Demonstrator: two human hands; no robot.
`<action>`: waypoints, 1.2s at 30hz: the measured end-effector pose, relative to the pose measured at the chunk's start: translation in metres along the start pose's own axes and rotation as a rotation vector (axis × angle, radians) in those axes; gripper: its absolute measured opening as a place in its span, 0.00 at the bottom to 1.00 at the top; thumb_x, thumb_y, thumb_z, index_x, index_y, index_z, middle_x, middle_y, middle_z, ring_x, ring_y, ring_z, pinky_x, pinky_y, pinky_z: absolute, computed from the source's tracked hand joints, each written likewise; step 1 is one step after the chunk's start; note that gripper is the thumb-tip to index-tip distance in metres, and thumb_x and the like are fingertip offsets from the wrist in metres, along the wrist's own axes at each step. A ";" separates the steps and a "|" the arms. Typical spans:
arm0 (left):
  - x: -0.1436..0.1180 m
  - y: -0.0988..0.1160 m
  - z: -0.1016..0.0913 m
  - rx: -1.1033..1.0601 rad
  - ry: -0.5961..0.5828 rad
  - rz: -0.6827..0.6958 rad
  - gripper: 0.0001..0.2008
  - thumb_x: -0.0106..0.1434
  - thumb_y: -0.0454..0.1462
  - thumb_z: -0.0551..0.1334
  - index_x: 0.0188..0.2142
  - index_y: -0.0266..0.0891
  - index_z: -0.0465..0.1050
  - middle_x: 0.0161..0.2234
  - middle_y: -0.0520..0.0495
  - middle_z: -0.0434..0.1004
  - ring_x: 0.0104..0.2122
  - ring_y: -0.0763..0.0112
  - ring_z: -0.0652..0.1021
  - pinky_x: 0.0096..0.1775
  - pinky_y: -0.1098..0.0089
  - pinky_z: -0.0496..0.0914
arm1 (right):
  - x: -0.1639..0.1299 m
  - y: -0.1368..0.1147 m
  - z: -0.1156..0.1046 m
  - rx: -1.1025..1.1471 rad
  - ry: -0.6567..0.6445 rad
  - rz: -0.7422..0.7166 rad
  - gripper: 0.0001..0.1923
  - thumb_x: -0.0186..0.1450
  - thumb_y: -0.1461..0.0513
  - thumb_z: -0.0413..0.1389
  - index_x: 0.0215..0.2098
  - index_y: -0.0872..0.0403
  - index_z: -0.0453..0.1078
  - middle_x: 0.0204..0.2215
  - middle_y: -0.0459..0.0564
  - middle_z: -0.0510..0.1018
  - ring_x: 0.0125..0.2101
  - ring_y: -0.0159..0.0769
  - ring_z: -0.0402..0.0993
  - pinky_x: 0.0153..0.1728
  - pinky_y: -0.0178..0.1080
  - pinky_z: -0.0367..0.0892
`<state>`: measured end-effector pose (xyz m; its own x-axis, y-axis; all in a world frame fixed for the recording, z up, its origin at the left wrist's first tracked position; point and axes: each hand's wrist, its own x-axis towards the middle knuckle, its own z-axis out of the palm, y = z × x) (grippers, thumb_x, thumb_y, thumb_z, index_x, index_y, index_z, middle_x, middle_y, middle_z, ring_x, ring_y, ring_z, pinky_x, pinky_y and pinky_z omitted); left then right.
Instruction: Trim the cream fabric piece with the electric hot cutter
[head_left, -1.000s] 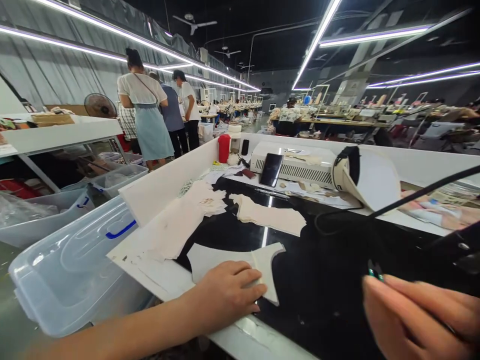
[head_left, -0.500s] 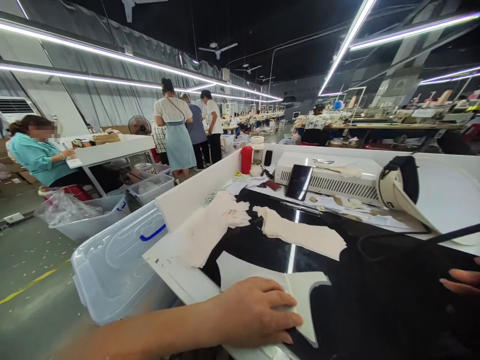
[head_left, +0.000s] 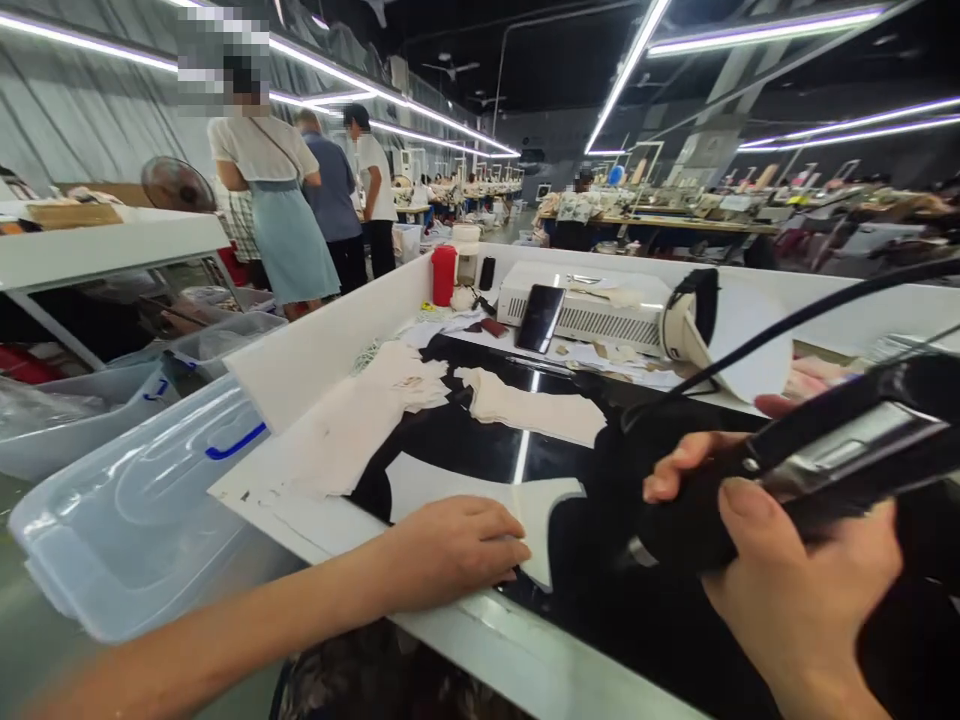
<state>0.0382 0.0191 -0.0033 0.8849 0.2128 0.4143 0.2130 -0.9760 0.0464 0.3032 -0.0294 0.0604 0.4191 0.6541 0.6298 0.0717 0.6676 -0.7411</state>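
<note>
My left hand (head_left: 461,548) lies flat on a white shaped cut piece (head_left: 450,490), fingers stretched over its right part. The piece has a curved notch on its right side and rests on the black tabletop (head_left: 480,462). My right hand (head_left: 795,570) is wrapped round a black corded handheld tool (head_left: 832,470) with a shiny metal panel. It hangs right of the white piece, partly blurred, so its exact kind is unclear. Beyond my left hand lie a stack of cream cut pieces (head_left: 532,408) and a larger pale pile (head_left: 352,425).
A lidded clear bin (head_left: 142,490) stands against the table's left side. At the back are a phone (head_left: 540,318), a white vented box (head_left: 592,305), a red container (head_left: 443,276) and scraps. A black cable (head_left: 795,325) arches over the right side. Several people stand beyond.
My right hand has come in from the right edge and now holds the black tool. My left hand stays on the white piece. The view has turned right.
</note>
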 end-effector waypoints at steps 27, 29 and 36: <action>0.022 0.018 0.019 0.041 -0.016 -0.006 0.13 0.80 0.30 0.60 0.37 0.38 0.76 0.34 0.48 0.77 0.35 0.66 0.78 0.42 0.66 0.74 | -0.042 -0.011 0.040 0.204 -0.043 0.122 0.30 0.68 0.50 0.75 0.62 0.44 0.69 0.33 0.42 0.79 0.26 0.37 0.75 0.26 0.41 0.76; 0.023 0.017 0.017 -0.075 -0.017 -0.082 0.09 0.80 0.31 0.63 0.40 0.37 0.77 0.37 0.48 0.81 0.38 0.67 0.80 0.43 0.68 0.74 | -0.042 -0.011 0.041 0.198 -0.041 0.119 0.30 0.68 0.50 0.74 0.62 0.44 0.69 0.33 0.42 0.78 0.25 0.37 0.75 0.25 0.41 0.76; 0.022 0.014 0.012 -0.317 -0.034 -0.209 0.06 0.78 0.30 0.64 0.43 0.39 0.80 0.41 0.49 0.84 0.42 0.67 0.82 0.46 0.70 0.74 | -0.040 -0.006 0.048 0.173 0.012 0.060 0.28 0.70 0.51 0.74 0.61 0.45 0.70 0.33 0.41 0.79 0.25 0.36 0.78 0.26 0.41 0.79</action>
<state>0.0654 0.0103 -0.0047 0.8504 0.4047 0.3361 0.2560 -0.8765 0.4077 0.2427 -0.0423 0.0509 0.4287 0.6911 0.5819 -0.1101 0.6792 -0.7256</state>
